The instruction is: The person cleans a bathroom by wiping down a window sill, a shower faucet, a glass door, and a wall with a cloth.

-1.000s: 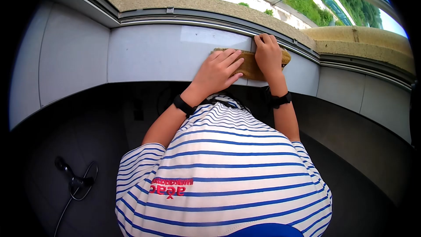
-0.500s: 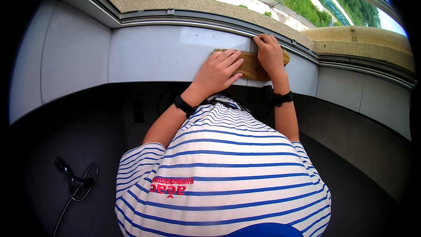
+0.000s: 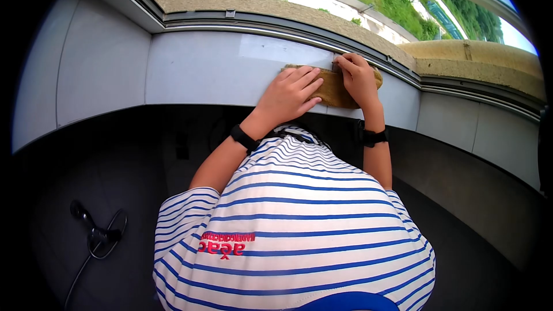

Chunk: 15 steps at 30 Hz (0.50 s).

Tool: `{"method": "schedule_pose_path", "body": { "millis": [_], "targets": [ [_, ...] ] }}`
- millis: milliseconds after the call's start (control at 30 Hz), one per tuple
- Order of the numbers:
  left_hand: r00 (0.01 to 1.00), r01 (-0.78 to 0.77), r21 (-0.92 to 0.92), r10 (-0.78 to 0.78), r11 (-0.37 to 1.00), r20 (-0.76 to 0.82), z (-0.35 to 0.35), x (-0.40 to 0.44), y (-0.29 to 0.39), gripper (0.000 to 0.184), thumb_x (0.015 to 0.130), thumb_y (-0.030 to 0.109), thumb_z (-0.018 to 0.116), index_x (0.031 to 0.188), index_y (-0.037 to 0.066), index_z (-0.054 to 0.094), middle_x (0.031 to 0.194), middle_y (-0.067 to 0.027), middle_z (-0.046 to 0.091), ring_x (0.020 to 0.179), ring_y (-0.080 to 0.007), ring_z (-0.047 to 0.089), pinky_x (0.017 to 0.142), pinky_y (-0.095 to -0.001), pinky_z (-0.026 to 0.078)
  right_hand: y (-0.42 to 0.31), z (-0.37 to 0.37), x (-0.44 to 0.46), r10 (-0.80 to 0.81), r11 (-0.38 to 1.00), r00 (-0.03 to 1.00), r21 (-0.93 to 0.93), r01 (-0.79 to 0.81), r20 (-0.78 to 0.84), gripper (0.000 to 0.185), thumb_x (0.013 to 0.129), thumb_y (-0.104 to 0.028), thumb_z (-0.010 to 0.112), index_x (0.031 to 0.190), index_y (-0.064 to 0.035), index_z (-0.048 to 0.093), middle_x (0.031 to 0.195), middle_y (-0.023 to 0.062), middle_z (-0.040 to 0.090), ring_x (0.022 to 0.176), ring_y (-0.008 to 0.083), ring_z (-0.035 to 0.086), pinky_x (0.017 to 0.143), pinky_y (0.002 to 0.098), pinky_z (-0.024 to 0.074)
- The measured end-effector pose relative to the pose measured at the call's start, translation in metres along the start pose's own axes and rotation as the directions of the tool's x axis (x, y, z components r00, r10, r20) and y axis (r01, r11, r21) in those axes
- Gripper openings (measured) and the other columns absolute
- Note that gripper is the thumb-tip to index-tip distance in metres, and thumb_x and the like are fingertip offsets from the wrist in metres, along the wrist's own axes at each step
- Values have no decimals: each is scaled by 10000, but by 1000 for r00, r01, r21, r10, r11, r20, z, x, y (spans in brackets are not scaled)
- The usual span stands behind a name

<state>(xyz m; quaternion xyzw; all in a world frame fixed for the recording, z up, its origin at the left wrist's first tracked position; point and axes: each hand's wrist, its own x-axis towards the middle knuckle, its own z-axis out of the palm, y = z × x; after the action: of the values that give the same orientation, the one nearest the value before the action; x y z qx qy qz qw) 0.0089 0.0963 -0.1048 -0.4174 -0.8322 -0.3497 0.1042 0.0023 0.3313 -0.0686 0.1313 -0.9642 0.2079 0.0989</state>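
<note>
head: right hand point(image 3: 359, 80) pulled back from track point(image 3: 265, 26), over cloth point(image 3: 333, 90)

Looks matt and fuzzy on the brown cloth point(image 3: 333, 90), smooth with a sheen on the grey sill point(image 3: 196, 69), metallic along the window track point(image 3: 253, 27), grainy on the outer ledge point(image 3: 259, 7).
</note>
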Motion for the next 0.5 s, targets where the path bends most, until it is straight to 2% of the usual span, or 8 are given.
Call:
{"method": "schedule_pose_path", "body": {
  "millis": [33, 100, 167, 233, 267, 367, 500],
  "targets": [
    [1000, -2, 0, 2, 1000, 2, 0, -1, 0, 396, 909, 321, 668, 1218, 74, 670, 1354, -88, 604, 1270, -240, 530, 1047, -397, 414, -1, -1, 0, -1, 1000, 1000, 2, 1, 2, 175, 862, -13, 641, 1013, -48, 721, 977, 102, 684, 931, 306, 653, 816, 385, 525],
    [1000, -3, 5, 3, 1000, 4, 0, -1, 0, 398, 908, 322, 668, 1219, 73, 670, 1354, -88, 604, 1270, -239, 530, 1047, -395, 414, -6, -5, 2, 235, 971, 963, 69, -227, -130, 141, 885, -37, 646, 1005, -49, 718, 941, 104, 682, 877, 304, 657, 783, 390, 526],
    [1000, -14, 7, 14, 1000, 7, 1, 0, 0, 400, 908, 322, 669, 1220, 73, 669, 1355, -89, 603, 1270, -239, 529, 1047, -393, 414, 2, -2, 4, 209, 978, 962, 41, -205, -175, 116, 896, -68, 658, 994, -51, 718, 920, 98, 681, 846, 300, 656, 746, 388, 526],
    [1000, -13, 23, 12, 1000, 9, 2, -1, 0, 403, 908, 324, 670, 1223, 72, 668, 1356, -88, 602, 1268, -234, 530, 1045, -390, 415, 3, 1, 7, 43, 989, 983, -130, -67, -177, 105, 890, -89, 668, 976, -53, 715, 901, 85, 675, 840, 296, 652, 723, 392, 525],
    [1000, -18, 23, 17, 1000, 11, 3, 0, 0, 403, 908, 324, 670, 1223, 72, 668, 1356, -88, 602, 1268, -234, 530, 1045, -390, 415, 3, 5, 9, 10, 980, 986, -196, -44, -169, 96, 870, -93, 675, 951, -61, 713, 889, 64, 670, 837, 279, 652, 701, 386, 533],
    [1000, -21, 32, 21, 999, 7, 2, -1, 0, 404, 910, 323, 668, 1228, 73, 667, 1357, -84, 603, 1266, -231, 533, 1041, -387, 418, 0, 9, 9, -3, 953, 986, -301, -47, -164, 102, 873, -103, 683, 960, -77, 730, 903, 61, 683, 832, 277, 657, 734, 378, 535],
    [1000, -25, 45, 25, 999, 8, 2, 0, 0, 405, 914, 324, 664, 1233, 74, 666, 1361, -80, 601, 1265, -230, 534, 1039, -384, 420, -4, 12, 6, -3, 929, 989, -366, -53, -151, 98, 862, -111, 679, 945, -94, 727, 878, 42, 672, 829, 254, 659, 712, 371, 542]
  ]
}}
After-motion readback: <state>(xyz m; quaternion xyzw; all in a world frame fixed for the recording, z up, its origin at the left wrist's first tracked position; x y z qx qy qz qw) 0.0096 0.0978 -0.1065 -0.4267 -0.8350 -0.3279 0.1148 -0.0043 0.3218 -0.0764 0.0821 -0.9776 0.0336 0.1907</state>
